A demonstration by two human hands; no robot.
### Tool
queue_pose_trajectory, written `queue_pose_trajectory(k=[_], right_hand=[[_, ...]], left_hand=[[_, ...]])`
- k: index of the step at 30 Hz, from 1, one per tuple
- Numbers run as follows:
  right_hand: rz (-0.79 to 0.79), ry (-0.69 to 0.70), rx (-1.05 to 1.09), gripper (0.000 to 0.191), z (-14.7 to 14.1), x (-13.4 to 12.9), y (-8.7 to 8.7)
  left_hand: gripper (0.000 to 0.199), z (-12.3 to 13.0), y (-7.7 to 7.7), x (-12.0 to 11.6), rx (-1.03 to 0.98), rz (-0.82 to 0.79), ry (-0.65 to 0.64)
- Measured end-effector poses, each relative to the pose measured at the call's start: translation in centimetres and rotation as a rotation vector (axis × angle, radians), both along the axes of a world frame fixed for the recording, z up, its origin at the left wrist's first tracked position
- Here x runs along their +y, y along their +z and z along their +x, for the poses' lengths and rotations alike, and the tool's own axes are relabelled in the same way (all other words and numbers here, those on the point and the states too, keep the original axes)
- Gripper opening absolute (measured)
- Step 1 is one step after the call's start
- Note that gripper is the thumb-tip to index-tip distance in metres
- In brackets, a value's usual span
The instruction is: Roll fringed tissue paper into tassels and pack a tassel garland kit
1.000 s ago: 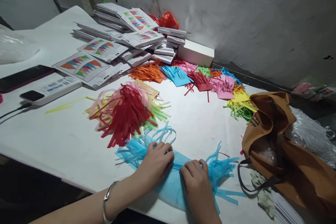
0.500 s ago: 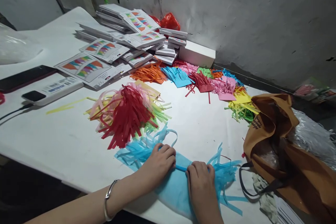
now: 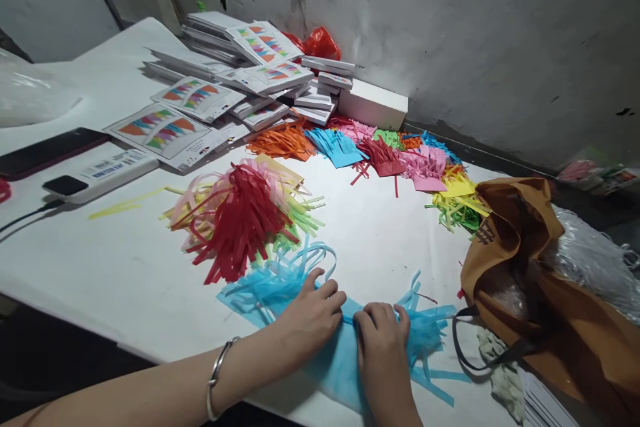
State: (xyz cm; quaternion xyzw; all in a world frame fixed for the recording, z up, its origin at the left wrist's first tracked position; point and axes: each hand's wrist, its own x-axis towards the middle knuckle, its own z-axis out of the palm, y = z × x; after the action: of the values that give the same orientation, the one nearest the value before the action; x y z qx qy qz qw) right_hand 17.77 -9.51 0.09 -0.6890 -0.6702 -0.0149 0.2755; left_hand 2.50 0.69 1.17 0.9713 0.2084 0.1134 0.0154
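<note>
Blue tissue paper with fringed strips at both ends lies near the table's front edge. A narrow rolled fold runs across its upper middle. My left hand, with a silver bangle on its wrist, presses curled fingers on this fold. Close beside it on the right, my right hand has its fingers closed over the same fold. Just behind the left hand lies a heap of fringed paper with a red tassel on top, over pink, yellow and green strips.
Stacked printed cards and a white box stand at the back. Folded coloured tassels curve along the wall side. A brown bag is at right, a phone and white device at left.
My left hand has slid right along the fold, nearer to my right hand, and its fingers have spread slightly. The right hand has barely moved.
</note>
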Motion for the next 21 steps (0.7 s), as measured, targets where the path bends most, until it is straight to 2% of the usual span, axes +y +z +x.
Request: queue_pose_trajectory(k=[4,7,11,12,13,15,17,19,21], right_hand=[[0.008,0.098,-0.116,0.024,-0.1,0.1,0.1],[0.049,0.112,-0.18,0.026,-0.2,0.4,0.1],[0.152,0.031,-0.172,0.025,0.0,0.8,1.1],[0.19,-0.005,-0.18,0.023,0.4,0.8,1.7],[0.239,-0.045,-0.2,0.021,1.1,0.7,2.4],[0.371,-0.15,-0.276,0.016,3.5,-0.1,4.1],[0.52,-0.283,-0.407,0.008,7.5,-2.5,6.0],[0.552,-0.422,-0.546,0.007,12.3,-6.4,7.7],[0.609,-0.605,-0.611,0.012,16.8,-11.5,9.1]], left_hand=[[0.019,0.6,0.7,0.9,0.028,-0.083,0.034],[0.014,0.3,1.4,0.7,-0.053,-0.109,0.012],[0.006,-0.9,0.9,-1.1,-0.152,-0.157,-0.185],[0.007,-1.2,0.5,-1.5,-0.16,-0.189,-0.175],[0.018,-1.4,0.1,-1.8,-0.165,-0.217,-0.137],[0.038,-1.6,-0.6,-1.9,-0.176,-0.257,-0.05],[0.043,-1.5,-1.2,-1.7,-0.172,-0.29,-0.004],[0.042,-1.3,-1.5,-1.3,-0.158,-0.322,0.015],[0.042,-1.4,-1.8,-0.9,-0.149,-0.34,0.019]])
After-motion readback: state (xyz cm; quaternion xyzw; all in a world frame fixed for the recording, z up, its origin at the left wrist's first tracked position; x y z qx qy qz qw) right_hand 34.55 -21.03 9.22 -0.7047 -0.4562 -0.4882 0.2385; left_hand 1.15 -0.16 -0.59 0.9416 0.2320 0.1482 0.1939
